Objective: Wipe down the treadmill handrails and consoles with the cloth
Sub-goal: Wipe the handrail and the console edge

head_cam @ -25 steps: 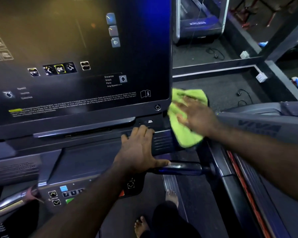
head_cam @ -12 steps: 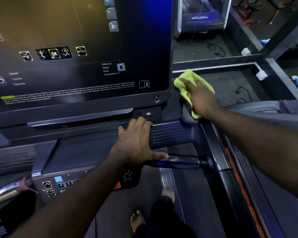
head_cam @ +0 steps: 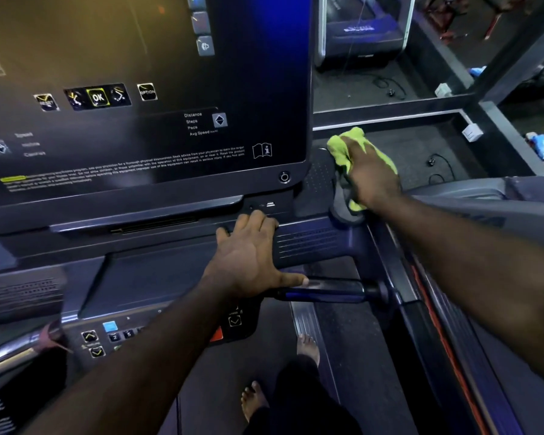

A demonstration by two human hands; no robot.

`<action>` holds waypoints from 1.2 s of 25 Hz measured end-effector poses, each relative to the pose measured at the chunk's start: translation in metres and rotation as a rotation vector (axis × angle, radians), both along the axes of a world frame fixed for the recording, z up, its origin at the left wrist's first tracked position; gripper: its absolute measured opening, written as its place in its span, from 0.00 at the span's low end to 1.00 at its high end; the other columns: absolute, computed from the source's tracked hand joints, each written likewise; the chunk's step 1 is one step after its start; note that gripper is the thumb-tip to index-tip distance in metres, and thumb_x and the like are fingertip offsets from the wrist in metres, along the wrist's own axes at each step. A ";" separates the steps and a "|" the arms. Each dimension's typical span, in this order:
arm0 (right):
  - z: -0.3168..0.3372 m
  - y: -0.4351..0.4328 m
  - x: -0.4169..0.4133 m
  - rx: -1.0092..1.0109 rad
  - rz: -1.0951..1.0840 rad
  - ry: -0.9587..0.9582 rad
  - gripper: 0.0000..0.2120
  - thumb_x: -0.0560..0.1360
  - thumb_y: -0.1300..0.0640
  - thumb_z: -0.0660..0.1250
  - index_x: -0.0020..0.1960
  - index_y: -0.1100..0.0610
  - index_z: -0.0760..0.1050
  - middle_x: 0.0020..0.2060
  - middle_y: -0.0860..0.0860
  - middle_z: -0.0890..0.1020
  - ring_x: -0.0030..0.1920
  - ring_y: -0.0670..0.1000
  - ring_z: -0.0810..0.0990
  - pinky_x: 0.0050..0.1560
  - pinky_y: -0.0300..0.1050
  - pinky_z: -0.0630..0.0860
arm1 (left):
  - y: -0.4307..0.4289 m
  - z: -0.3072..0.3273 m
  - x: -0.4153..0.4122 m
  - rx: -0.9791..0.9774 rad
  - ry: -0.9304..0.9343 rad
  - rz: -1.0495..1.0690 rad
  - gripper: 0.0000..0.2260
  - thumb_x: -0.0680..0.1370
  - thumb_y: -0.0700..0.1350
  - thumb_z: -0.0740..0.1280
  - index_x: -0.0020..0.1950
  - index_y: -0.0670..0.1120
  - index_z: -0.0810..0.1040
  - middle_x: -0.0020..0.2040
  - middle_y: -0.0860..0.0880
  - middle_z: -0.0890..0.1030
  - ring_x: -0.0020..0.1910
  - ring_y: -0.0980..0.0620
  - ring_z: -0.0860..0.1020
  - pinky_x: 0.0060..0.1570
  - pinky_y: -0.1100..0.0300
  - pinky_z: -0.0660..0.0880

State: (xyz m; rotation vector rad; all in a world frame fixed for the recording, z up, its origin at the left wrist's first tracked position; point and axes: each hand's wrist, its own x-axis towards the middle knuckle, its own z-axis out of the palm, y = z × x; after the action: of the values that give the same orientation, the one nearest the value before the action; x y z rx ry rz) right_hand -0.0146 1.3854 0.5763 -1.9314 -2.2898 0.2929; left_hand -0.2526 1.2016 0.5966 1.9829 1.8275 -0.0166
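Presses the cloth [head_cam: 335, 149], green and bunched, with the right hand [head_cam: 372, 177] against the rounded housing at the right edge of the console [head_cam: 305, 243], just below the lower right corner of the screen [head_cam: 139, 58]. Curves the fingers [head_cam: 349, 149] over the cloth, holding it, with green showing past the fingertips, along the far side of the hand and under the wrist. Lays the left hand [head_cam: 248, 255] flat on the console ledge under the screen, fingers straight and close together, thumb spread wide and touching the short grip bar [head_cam: 336, 288]. Has open floor [head_cam: 421, 146] beyond the cloth, with a loose cable [head_cam: 442, 163] lying there, well apart from the hand. Runs the side rail [head_cam: 402, 277] back from the housing beneath the right forearm. Stands with two bare feet [head_cam: 308, 346] on the dark deck [head_cam: 264, 340] below the console.
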 end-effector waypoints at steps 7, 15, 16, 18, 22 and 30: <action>-0.023 -0.085 -0.059 0.226 0.119 -0.046 0.28 0.83 0.39 0.54 0.79 0.49 0.67 0.76 0.61 0.71 0.78 0.63 0.68 0.76 0.64 0.64 | -0.001 0.000 0.002 0.018 0.021 0.024 0.43 0.59 0.84 0.67 0.61 0.55 0.69 0.58 0.56 0.66 0.59 0.53 0.64 0.64 0.42 0.69; -0.006 -0.078 0.002 0.088 0.442 -0.325 0.47 0.75 0.21 0.47 0.86 0.45 0.43 0.80 0.64 0.63 0.81 0.61 0.63 0.77 0.61 0.63 | -0.006 0.004 0.002 0.037 0.026 0.060 0.37 0.58 0.84 0.67 0.49 0.55 0.67 0.54 0.55 0.66 0.57 0.53 0.65 0.63 0.41 0.71; -0.002 -0.069 0.016 0.043 0.382 -0.332 0.48 0.74 0.20 0.46 0.85 0.45 0.42 0.80 0.64 0.63 0.81 0.61 0.63 0.76 0.61 0.65 | -0.005 0.004 0.002 0.032 0.021 0.058 0.37 0.59 0.84 0.67 0.49 0.55 0.67 0.54 0.55 0.67 0.58 0.52 0.65 0.64 0.41 0.71; 0.000 -0.063 0.035 -0.031 0.187 -0.259 0.50 0.74 0.20 0.48 0.85 0.48 0.43 0.80 0.65 0.63 0.80 0.63 0.63 0.76 0.64 0.64 | -0.005 0.005 0.002 0.013 0.040 0.037 0.38 0.60 0.84 0.67 0.50 0.54 0.67 0.56 0.54 0.69 0.61 0.51 0.66 0.66 0.39 0.70; -0.012 -0.093 -0.019 0.015 0.101 -0.196 0.50 0.75 0.20 0.46 0.85 0.51 0.48 0.81 0.65 0.61 0.82 0.64 0.58 0.80 0.66 0.57 | -0.004 0.005 0.002 0.013 0.079 0.002 0.37 0.61 0.84 0.65 0.48 0.53 0.69 0.55 0.53 0.71 0.64 0.49 0.66 0.65 0.36 0.70; -0.016 -0.109 -0.060 0.146 0.140 -0.205 0.46 0.74 0.20 0.52 0.82 0.49 0.57 0.79 0.59 0.67 0.81 0.59 0.62 0.80 0.69 0.52 | -0.006 0.002 0.004 0.035 0.095 0.017 0.39 0.61 0.85 0.64 0.50 0.51 0.73 0.53 0.53 0.68 0.65 0.48 0.66 0.64 0.37 0.71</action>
State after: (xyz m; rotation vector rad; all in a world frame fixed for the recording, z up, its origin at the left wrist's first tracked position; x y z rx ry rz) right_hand -0.0744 1.2764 0.5604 -1.8096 -2.4999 -0.0622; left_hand -0.2490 1.1956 0.5987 2.0223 1.9161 -0.0754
